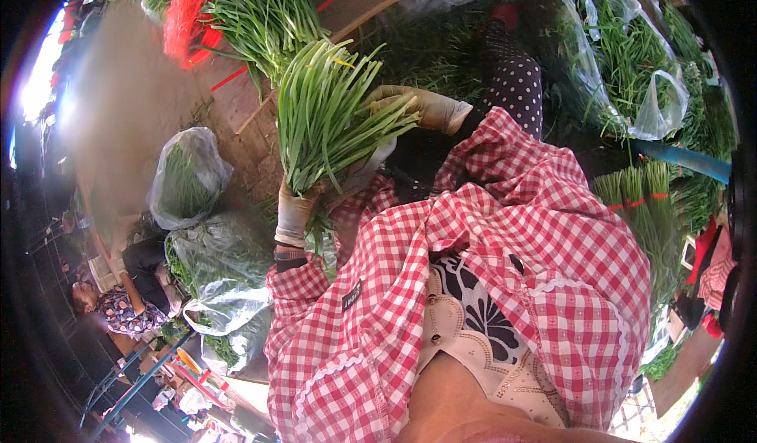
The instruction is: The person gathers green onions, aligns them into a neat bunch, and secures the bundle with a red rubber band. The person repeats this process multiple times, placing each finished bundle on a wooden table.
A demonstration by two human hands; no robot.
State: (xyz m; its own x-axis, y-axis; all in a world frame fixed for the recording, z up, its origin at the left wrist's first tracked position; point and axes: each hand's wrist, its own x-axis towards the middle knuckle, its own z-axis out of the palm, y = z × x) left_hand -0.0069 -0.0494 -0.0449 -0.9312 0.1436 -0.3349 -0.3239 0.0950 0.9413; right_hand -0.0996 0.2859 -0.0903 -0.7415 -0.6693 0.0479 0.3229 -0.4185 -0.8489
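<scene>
Wrapped around the lower part of a loose bunch of long green leaves like garlic chives is my left hand, in a pale, stained glove. The bunch fans out upward from it. My right hand, gloved too, holds some stalks that splay to the right; its fingertips are partly hidden by them. Another heap of the same greens lies just beyond the bunch, on a brown board. Beside that heap is a tangle of red plastic ties, with single red strips nearby.
Clear plastic bags of greens stand at the left and upper right. Bundles with red ties stand at the right, near a blue pole. Another person sits at the lower left.
</scene>
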